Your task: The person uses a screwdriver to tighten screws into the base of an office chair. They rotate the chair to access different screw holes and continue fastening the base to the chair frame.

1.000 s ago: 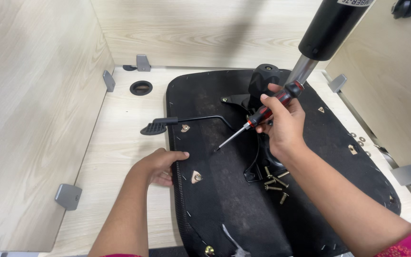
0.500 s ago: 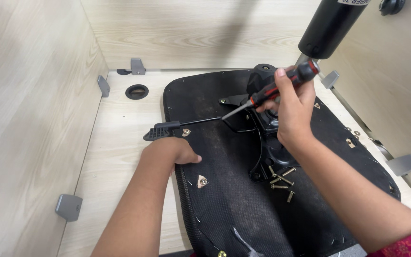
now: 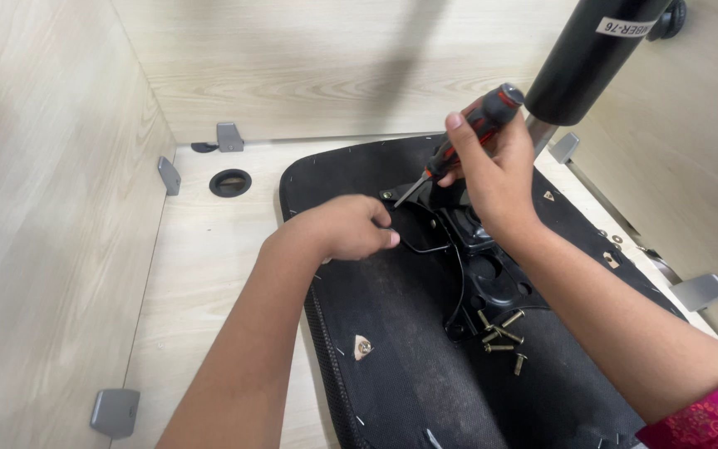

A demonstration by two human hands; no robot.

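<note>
Two hands: both at work over the upturned black chair seat (image 3: 409, 366), as I see it from the head camera.
Loose screws: a small cluster of brass-coloured screws (image 3: 500, 333) lies on the seat underside nearest to me, just beside the black mechanism plate (image 3: 492, 274).
Seat fitting: one small metal insert (image 3: 362, 346) sits in the fabric near the seat's left edge.
Left hand: my left hand (image 3: 346, 226) rests on the seat with fingers curled down at the thin black lever rod (image 3: 425, 245) — I cannot tell whether it actually grips the rod.
Right hand: my right hand (image 3: 492, 170) is closed around the red-and-black handle of the screwdriver (image 3: 459, 150).
Screwdriver: tilted, handle up toward the right, tip down-left on a screw at the bracket (image 3: 396, 195) near the seat's far edge.
Gas cylinder: the black column (image 3: 592, 58) rises from the mechanism just behind the right hand.
Surface: the seat lies on a pale wood board (image 3: 201, 274) — walled by matching panels, with grey corner brackets (image 3: 229, 135) and a round black grommet hole (image 3: 230, 182) at the far left.
</note>
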